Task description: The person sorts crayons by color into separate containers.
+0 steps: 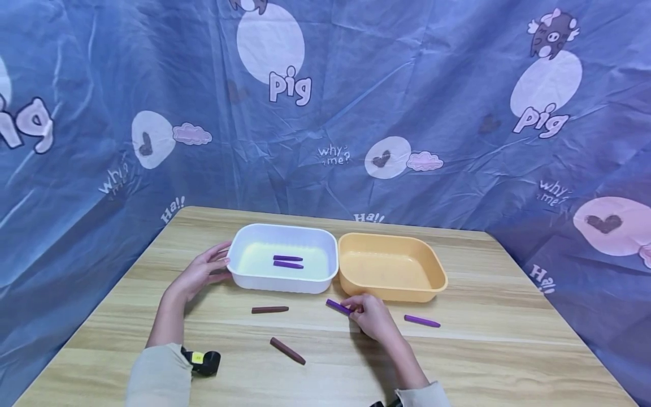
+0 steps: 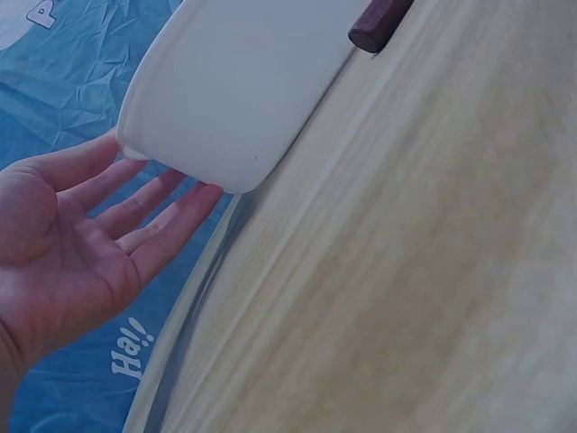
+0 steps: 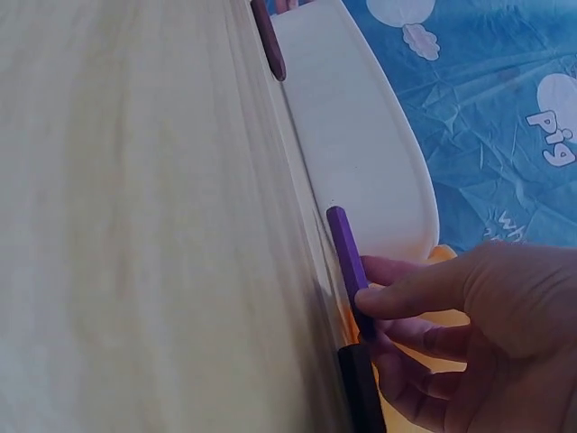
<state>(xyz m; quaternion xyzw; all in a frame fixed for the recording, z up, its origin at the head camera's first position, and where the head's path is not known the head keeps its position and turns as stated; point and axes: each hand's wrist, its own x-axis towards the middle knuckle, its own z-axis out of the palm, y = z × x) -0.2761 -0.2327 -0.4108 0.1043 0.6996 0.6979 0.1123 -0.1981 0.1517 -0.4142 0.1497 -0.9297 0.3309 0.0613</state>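
Observation:
My left hand (image 1: 203,271) touches the left end of a white plastic basin (image 1: 282,284), its fingers extended against the wall. Two purple crayons (image 1: 287,264) lie inside that basin. Between thumb and fingers my right hand (image 1: 373,317) pinches another purple crayon (image 1: 337,306), just in front of the orange basin (image 1: 391,294). The right wrist view shows the thumb over this crayon (image 3: 345,239), low over the wood; its lower end is partly hidden by the fingers.
Two brown crayons, one (image 1: 270,310) before the white basin and one (image 1: 287,351) nearer me, lie on the wooden table (image 1: 244,379). Right of my right hand is one more purple crayon (image 1: 422,321). A blue printed cloth (image 1: 325,113) hangs behind the table.

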